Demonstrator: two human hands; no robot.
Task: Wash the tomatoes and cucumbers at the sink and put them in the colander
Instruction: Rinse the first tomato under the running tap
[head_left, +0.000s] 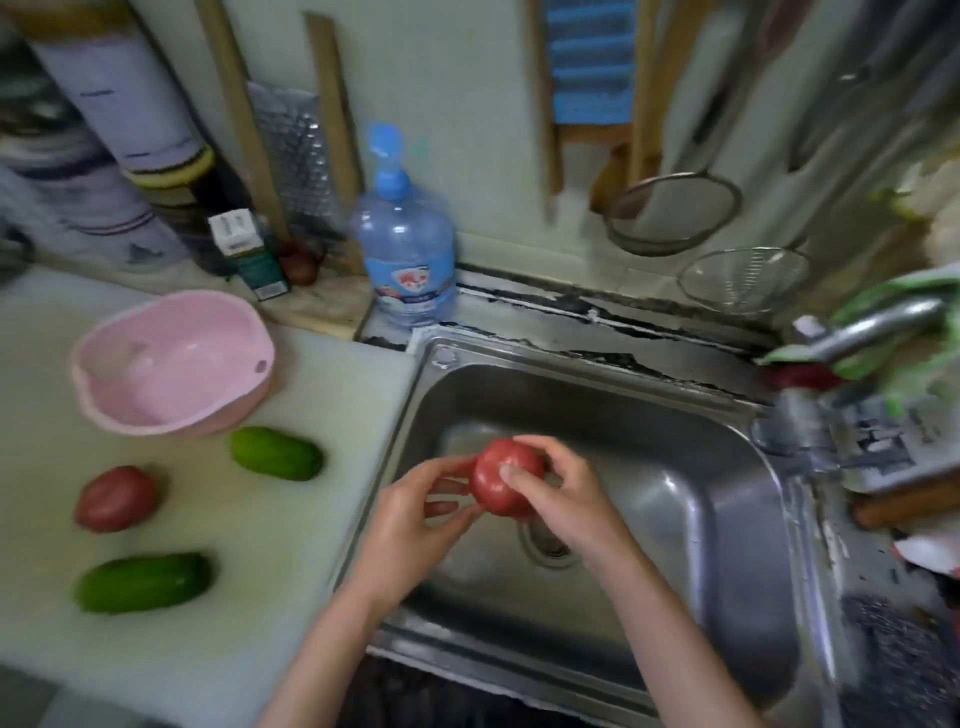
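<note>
Tomato (506, 483), red and round, held over sink (649, 499).

Left of the sink (727, 519), the colander (174, 364) sits behind two cucumbers (276, 453) (tomato (117, 499) between).

body: 2 bare forearms | hands (415, 519): no gloves | sleeves: none visible

Both hands, the left grip (415, 512) and the right grip (563, 493), clasp a tomato (501, 483) above the sink (675, 519). Left of them, the counter (311, 519) carries a pink colander (171, 364).
</note>
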